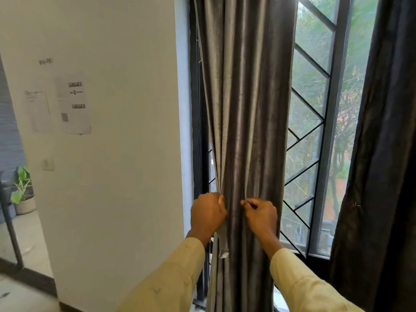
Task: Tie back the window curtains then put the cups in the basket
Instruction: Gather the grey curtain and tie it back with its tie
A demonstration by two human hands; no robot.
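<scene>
While your left hand [208, 213] and right hand [262, 216] each pinch the gathered curtain [245, 109], hold its folds bunched tight (no slack) before knotting.

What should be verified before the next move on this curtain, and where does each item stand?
1. Grey curtain gathered into one bundle: ok.
2. Left hand grips the bundle's left edge: ok.
3. Right hand pinches a front fold: ok.
4. Tie strip wrapped round the bundle and fastened: cannot tell; a loose end hangs below the left hand.
5. Dark curtain on the right tied back: cannot tell; no tie is visible.
6. Cups and basket within reach: cannot tell; neither is in view.
</scene>
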